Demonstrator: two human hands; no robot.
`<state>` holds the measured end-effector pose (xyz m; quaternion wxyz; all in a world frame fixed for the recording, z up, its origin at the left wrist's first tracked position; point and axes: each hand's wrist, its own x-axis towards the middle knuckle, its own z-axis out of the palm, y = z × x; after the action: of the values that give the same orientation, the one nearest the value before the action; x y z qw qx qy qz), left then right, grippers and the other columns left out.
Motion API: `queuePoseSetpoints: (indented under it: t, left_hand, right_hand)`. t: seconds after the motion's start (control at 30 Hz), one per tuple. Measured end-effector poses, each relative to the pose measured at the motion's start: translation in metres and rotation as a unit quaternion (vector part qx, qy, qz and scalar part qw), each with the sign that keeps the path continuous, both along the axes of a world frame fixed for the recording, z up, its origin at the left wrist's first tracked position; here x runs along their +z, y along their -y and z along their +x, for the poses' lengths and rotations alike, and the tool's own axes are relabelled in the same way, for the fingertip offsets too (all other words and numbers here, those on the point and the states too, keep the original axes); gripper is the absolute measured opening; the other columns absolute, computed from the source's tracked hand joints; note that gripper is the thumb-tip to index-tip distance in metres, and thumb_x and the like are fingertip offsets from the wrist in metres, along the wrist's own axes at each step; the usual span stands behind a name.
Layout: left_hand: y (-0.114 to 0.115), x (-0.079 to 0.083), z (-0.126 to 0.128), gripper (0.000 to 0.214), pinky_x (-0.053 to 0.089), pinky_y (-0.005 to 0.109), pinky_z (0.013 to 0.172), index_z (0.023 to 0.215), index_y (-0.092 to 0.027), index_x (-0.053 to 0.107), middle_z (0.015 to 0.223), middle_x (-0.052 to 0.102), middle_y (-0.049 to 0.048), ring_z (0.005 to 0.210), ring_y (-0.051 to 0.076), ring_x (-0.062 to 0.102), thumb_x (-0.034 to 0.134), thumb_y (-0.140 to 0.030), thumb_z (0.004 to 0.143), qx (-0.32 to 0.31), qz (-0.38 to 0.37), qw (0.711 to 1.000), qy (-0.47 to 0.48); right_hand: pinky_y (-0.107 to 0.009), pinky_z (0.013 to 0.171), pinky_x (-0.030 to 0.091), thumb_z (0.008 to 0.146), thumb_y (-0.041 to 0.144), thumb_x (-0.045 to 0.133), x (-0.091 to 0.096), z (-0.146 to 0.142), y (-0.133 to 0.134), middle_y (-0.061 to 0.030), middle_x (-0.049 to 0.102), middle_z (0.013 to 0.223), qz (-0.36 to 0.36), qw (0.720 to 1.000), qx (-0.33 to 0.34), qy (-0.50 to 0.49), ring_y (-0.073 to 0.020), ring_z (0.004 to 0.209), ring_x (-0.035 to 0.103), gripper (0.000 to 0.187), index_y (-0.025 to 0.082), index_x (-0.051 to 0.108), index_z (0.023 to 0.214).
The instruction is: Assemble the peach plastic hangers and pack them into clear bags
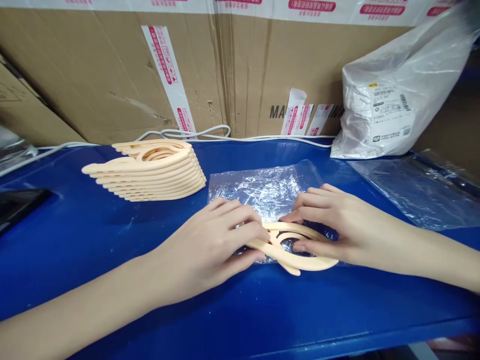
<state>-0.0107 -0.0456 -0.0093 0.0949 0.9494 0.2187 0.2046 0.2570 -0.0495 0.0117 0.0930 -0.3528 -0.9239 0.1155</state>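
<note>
A cream plastic hanger-shaped piece (pixel 309 262) with curved bars and an oval opening lies low over the table in front of me. My left hand (pixel 212 240) is closed on its left end, thumb below and fingers above. From the right, my right hand (pixel 333 220) grips the curved bars, its thumb at the oval opening and its fingers over the far bar. Under the piece and both hands, a clear plastic bag (pixel 258 187) is spread flat, partly covered. To the left stands a neat stack of matching cream pieces (pixel 157 175).
A blue table (pixel 225 320) bears everything, its front edge at the bottom right. Taped cardboard boxes (pixel 243 75) wall off the back, with a white cable (pixel 270 138) along them. A labelled white bag (pixel 390 100), more clear plastic (pixel 420 190) and a black object (pixel 22 205) lie around.
</note>
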Motion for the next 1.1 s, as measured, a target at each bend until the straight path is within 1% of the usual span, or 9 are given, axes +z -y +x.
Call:
queuePoseSetpoints:
  t: [0.13,0.23,0.3,0.47,0.63,0.77,0.9,1.0,1.1]
  left_hand:
    - [0.001,-0.002,0.000,0.016,0.038,0.032,0.080,0.112,-0.021,0.059,0.110,0.062,0.0010,0.096,0.016,0.057,0.055,-0.026,0.098,0.011,-0.002,1.000,0.004]
    - [0.001,-0.003,0.000,0.015,0.040,0.033,0.081,0.111,-0.021,0.059,0.108,0.064,0.0011,0.095,0.017,0.058,0.054,-0.026,0.098,0.016,0.014,1.000,0.000]
    - [0.002,-0.002,0.000,0.016,0.043,0.033,0.081,0.113,-0.020,0.059,0.108,0.064,0.0023,0.095,0.017,0.058,0.053,-0.025,0.098,0.023,0.016,1.000,0.001]
    - [0.005,-0.004,-0.002,0.019,0.049,0.030,0.086,0.116,-0.019,0.059,0.110,0.065,0.0044,0.099,0.016,0.060,0.055,-0.022,0.098,0.023,0.002,0.999,0.042]
    - [0.004,-0.004,-0.002,0.021,0.051,0.029,0.086,0.117,-0.020,0.058,0.111,0.065,0.0050,0.100,0.016,0.062,0.056,-0.020,0.096,0.016,-0.004,0.998,0.067]
    - [0.000,-0.001,-0.002,0.029,0.052,0.027,0.089,0.123,-0.021,0.054,0.119,0.060,0.0060,0.107,0.016,0.061,0.059,-0.017,0.094,0.022,-0.033,0.997,0.070]
    - [-0.003,0.001,-0.004,0.037,0.054,0.026,0.084,0.125,-0.023,0.051,0.124,0.055,0.0056,0.101,0.015,0.061,0.065,-0.024,0.091,0.044,-0.042,0.995,0.073]
    - [-0.005,0.002,-0.005,0.042,0.050,0.032,0.093,0.127,-0.022,0.050,0.130,0.053,0.0070,0.112,0.019,0.056,0.067,-0.033,0.090,0.061,-0.007,0.996,0.063]
    - [-0.007,0.004,-0.006,0.060,0.043,0.042,0.103,0.134,-0.022,0.046,0.138,0.052,0.0090,0.124,0.025,0.050,0.069,-0.048,0.086,0.073,0.021,0.996,0.036]
  right_hand:
    - [-0.033,0.074,0.034,0.090,0.033,0.062,-0.005,-0.005,0.002,0.0033,0.064,0.081,-0.014,0.999,-0.023,-0.041,-0.0140,0.072,0.056,0.011,0.024,0.068,0.093]
    - [-0.031,0.068,0.035,0.086,0.027,0.064,-0.006,-0.008,0.004,0.0040,0.063,0.074,-0.009,0.996,-0.053,-0.064,-0.0129,0.067,0.055,0.006,0.023,0.068,0.085]
    - [-0.030,0.066,0.036,0.085,0.025,0.063,-0.007,-0.009,0.004,0.0034,0.062,0.070,0.027,0.995,-0.061,-0.069,-0.0135,0.066,0.055,0.006,0.021,0.068,0.083]
    - [-0.033,0.062,0.033,0.086,0.024,0.056,-0.008,-0.008,0.002,-0.0001,0.060,0.064,0.192,0.978,-0.080,-0.029,-0.0173,0.063,0.056,0.015,0.018,0.067,0.078]
    - [-0.034,0.061,0.035,0.087,0.026,0.055,-0.006,-0.007,-0.002,-0.0003,0.061,0.063,0.236,0.963,-0.127,-0.032,-0.0178,0.061,0.058,0.017,0.019,0.063,0.073]
    - [-0.034,0.060,0.036,0.086,0.022,0.056,-0.006,-0.009,-0.001,0.0001,0.060,0.063,0.249,0.964,-0.087,-0.040,-0.0170,0.062,0.057,0.012,0.018,0.064,0.078]
    - [-0.034,0.058,0.035,0.089,0.023,0.056,-0.005,-0.009,0.000,-0.0026,0.063,0.067,0.306,0.951,-0.044,-0.025,-0.0175,0.063,0.056,0.014,0.015,0.066,0.084]
    - [-0.034,0.058,0.035,0.091,0.024,0.056,-0.005,-0.009,0.000,-0.0039,0.063,0.068,0.330,0.944,-0.024,-0.009,-0.0181,0.063,0.055,0.016,0.014,0.067,0.085]
    - [-0.034,0.058,0.035,0.092,0.025,0.055,-0.005,-0.009,0.001,-0.0039,0.062,0.068,0.335,0.942,-0.008,0.000,-0.0180,0.063,0.053,0.017,0.015,0.067,0.084]
